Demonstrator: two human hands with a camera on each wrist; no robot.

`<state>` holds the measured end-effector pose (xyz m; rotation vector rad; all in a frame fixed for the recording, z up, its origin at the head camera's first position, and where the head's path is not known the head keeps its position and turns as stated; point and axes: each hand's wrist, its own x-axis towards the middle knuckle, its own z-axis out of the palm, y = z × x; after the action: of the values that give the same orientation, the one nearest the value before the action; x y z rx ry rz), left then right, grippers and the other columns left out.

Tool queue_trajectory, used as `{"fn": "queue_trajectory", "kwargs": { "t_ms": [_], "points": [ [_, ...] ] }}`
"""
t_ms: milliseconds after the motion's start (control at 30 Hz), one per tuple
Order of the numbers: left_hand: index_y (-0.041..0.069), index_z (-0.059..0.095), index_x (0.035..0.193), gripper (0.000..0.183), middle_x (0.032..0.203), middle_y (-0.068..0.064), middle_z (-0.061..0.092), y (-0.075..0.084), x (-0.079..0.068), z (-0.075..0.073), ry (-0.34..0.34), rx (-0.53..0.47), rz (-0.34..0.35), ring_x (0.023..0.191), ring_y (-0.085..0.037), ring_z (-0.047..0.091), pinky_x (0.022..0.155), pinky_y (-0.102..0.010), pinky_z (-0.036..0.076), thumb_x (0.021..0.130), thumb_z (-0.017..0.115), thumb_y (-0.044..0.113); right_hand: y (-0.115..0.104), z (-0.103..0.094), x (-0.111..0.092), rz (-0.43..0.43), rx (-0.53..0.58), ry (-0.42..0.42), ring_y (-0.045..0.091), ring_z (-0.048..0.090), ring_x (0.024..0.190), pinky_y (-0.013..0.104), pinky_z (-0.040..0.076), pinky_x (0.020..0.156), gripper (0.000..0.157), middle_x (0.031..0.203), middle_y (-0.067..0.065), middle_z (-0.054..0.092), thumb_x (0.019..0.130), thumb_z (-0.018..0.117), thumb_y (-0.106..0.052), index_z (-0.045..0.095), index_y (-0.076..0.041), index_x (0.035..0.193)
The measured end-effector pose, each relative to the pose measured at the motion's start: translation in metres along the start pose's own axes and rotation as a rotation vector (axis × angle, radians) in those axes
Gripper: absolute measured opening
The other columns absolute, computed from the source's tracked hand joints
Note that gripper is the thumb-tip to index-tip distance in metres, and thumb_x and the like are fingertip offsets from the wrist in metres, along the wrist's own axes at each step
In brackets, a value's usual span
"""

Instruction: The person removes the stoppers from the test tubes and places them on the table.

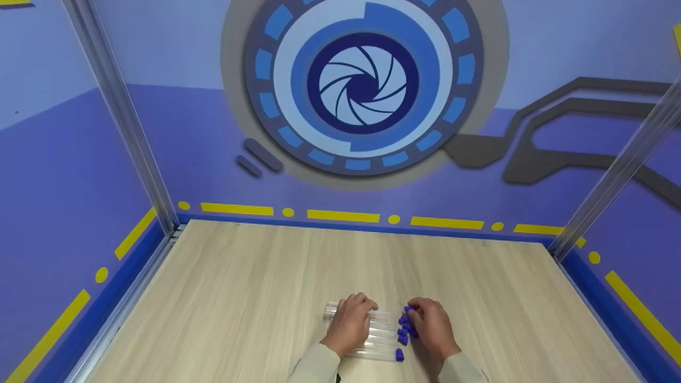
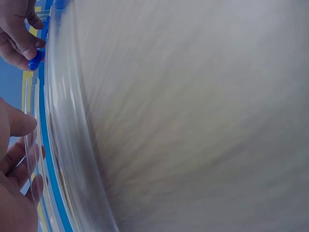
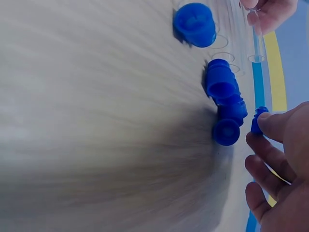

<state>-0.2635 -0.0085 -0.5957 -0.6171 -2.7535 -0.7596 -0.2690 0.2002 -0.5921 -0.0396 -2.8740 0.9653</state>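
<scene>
In the head view my left hand [image 1: 348, 324] is over a row of clear test tubes [image 1: 380, 340] lying side by side on the table. The left wrist view shows its fingers and thumb holding one test tube [image 2: 32, 99] lifted above the others, its open end towards my right hand. My right hand [image 1: 433, 327] pinches a blue cap [image 3: 258, 123] between thumb and forefinger, a short gap from that open end. Several loose blue caps [image 3: 226, 132] lie beside the tubes' ends. The nearest tube carries a blue cap [image 1: 399, 355] on its end.
Tubes and caps lie on a light wooden tabletop [image 1: 255, 298] near its front. Blue-purple panels [image 1: 186, 138] with printed shapes stand behind and at both sides. Metal posts [image 1: 125, 122] rise at the back corners.
</scene>
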Motion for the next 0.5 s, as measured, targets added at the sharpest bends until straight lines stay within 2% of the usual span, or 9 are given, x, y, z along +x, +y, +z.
{"fn": "queue_trajectory", "kwargs": {
  "t_ms": [267, 500],
  "points": [
    [0.019, 0.070, 0.105, 0.019, 0.100, 0.008, 0.060, 0.0026, -0.0006, 0.0007, -0.036, 0.003, -0.031, 0.094, -0.009, 0.054, 0.078, -0.027, 0.039, 0.091, 0.059, 0.011, 0.0032, 0.0011, -0.0009, 0.066, -0.038, 0.002, 0.016, 0.056, 0.092, 0.039, 0.046, 0.082, 0.014, 0.097, 0.000, 0.064, 0.091, 0.062, -0.008, 0.068, -0.011, 0.103],
    [0.019, 0.071, 0.104, 0.020, 0.099, 0.007, 0.060, 0.0030, 0.0000, 0.0012, -0.025, 0.022, -0.032, 0.093, -0.010, 0.055, 0.077, -0.027, 0.039, 0.090, 0.059, 0.010, 0.0043, 0.0023, -0.0001, 0.084, -0.082, -0.004, 0.019, 0.058, 0.097, 0.043, 0.045, 0.087, 0.012, 0.099, 0.002, 0.064, 0.091, 0.062, -0.010, 0.068, -0.010, 0.101]
  ]
}}
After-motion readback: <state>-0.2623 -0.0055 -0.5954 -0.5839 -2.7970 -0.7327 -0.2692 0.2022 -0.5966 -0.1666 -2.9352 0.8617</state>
